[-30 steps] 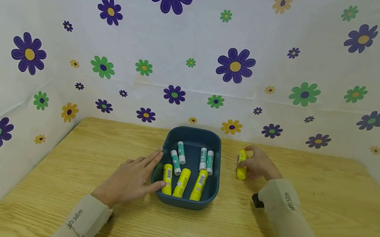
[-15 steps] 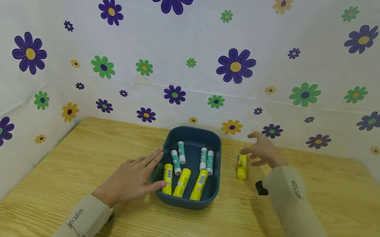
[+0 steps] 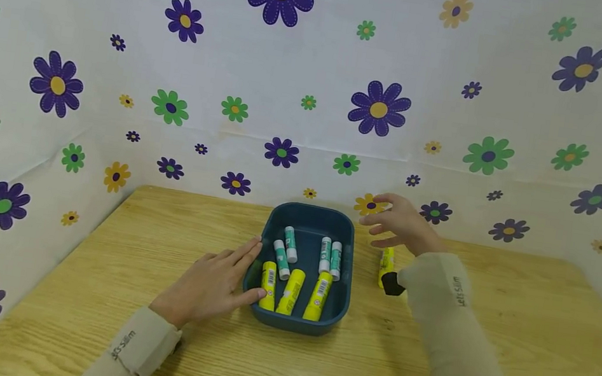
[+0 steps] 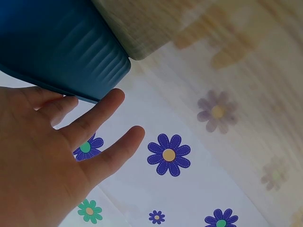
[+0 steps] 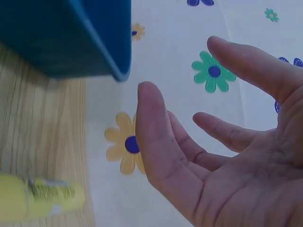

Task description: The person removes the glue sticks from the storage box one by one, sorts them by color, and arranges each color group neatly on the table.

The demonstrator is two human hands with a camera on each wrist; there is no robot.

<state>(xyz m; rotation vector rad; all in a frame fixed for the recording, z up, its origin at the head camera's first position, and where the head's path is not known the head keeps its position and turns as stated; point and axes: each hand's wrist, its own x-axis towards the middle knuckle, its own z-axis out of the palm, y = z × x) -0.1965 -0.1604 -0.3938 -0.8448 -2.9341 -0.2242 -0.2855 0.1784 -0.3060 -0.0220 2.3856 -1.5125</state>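
Observation:
A dark blue plastic bin (image 3: 296, 324) stands on the table. My left hand (image 3: 212, 288) rests on its left rim, fingers extended, thumb over the near left corner. Inside, three yellow glue sticks (image 3: 291, 291) lie at the near end, and several smaller white-and-teal glue sticks (image 3: 325, 254) lie farther back. My right hand (image 3: 402, 223) hovers to the right of the bin's far end, fingers spread and holding nothing. Below it another yellow glue stick (image 5: 42, 198) lies on the table, partly hidden by the wrist strap in the head view.
The wooden table (image 3: 195, 366) ends at the back against a white cloth (image 3: 207, 72) printed with flowers, which also hangs along both sides. A black wrist-camera piece (image 3: 393, 284) sits under the right cuff.
My right hand has released the yellow glue stick on the table, lifted, and moved back and left toward the bin. The left hand has stayed on the rim. The head view has shifted slightly.

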